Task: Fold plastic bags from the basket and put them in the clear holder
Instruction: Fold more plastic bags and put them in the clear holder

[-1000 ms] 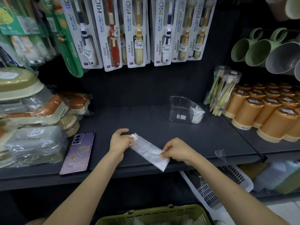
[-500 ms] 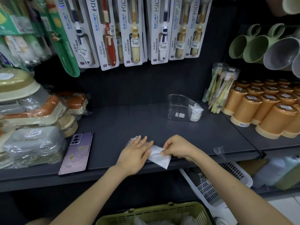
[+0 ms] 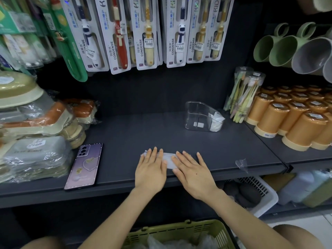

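While both of your palms lie flat on the dark shelf [image 3: 136, 133], the folded plastic bag [image 3: 168, 159] sits pinned beneath them near the shelf's front edge, and just a pale strip of it shows between your hands and past your fingertips. Your left hand [image 3: 150, 170] presses down on the bag's left end with its fingers straight and slightly spread. Your right hand [image 3: 193, 174] presses on the right end the same way, so neither hand curls round anything. Further back and to the right, well apart from your hands, stands the clear holder [image 3: 198, 114], with white folded bags [image 3: 216, 122] tucked into its right side. Below you, at the bottom of the view, the green basket [image 3: 181, 230] holds more crumpled plastic. To your left a purple phone [image 3: 84, 165] lies face down on the shelf, just beside wrapped soap boxes [image 3: 34, 155]. A small scrap of clear plastic [image 3: 241, 164] rests at the shelf's front edge to your right. Kids' toothbrush packs [image 3: 143, 33] hang along the back wall, orange lidded cups [image 3: 291, 119] crowd the right end of the shelf — green mugs [image 3: 276, 49] hang above them — and a white basket [image 3: 267, 193] sits on the level below.
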{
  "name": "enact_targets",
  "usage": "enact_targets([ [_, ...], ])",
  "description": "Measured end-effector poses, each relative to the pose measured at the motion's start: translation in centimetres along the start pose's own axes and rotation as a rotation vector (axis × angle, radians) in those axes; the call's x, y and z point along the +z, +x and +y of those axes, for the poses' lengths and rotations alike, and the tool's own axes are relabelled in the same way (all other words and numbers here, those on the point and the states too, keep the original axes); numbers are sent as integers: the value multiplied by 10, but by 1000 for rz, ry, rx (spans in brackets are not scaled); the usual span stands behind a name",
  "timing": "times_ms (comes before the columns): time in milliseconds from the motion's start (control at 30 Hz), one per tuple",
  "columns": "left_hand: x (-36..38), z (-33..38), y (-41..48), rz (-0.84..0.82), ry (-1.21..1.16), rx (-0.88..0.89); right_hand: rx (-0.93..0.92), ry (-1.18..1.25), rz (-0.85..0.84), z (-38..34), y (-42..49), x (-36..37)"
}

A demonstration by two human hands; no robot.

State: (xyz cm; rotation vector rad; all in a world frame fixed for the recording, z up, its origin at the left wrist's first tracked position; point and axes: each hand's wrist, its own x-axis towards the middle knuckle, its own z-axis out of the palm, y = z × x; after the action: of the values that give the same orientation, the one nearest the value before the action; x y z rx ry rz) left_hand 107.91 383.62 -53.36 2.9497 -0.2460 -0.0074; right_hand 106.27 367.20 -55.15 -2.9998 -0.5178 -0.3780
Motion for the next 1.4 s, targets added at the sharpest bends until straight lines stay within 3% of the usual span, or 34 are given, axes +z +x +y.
enact_targets([
  [233, -10, -41, 4, -49, 58, 152, 22, 79, -200, -3, 2, -16],
  [567, -11, -40, 1, -41, 55, 148, 187, 103, -195, 18, -14, -23],
  [633, -11, -40, 0, -50, 57, 151, 283, 170, -120, 22, -20, -21],
  [733, -12, -40, 0, -48, 58, 154, 467, 329, 156, 19, -28, -14],
  [800, -11, -40, -1, -50, 52, 156, 584, 386, 255, 11, -22, -9],
  [967, -10, -41, -1, -62, 62, 152, 738, 207, 340, -14, 7, -7],
  [1100, -7, -42, 1, -50, 85, 156, 844, 102, 85, -19, 22, -14],
  [1200, -6, -43, 0, -50, 78, 154, 891, 127, 85, -19, 27, -18],
  [1300, -12, -42, -7, 16, -139, 128, 889, 292, 266, -24, 25, -20],
  [1400, -23, -47, -12, 183, -676, -52, 753, 546, 421, -23, 17, -33],
])
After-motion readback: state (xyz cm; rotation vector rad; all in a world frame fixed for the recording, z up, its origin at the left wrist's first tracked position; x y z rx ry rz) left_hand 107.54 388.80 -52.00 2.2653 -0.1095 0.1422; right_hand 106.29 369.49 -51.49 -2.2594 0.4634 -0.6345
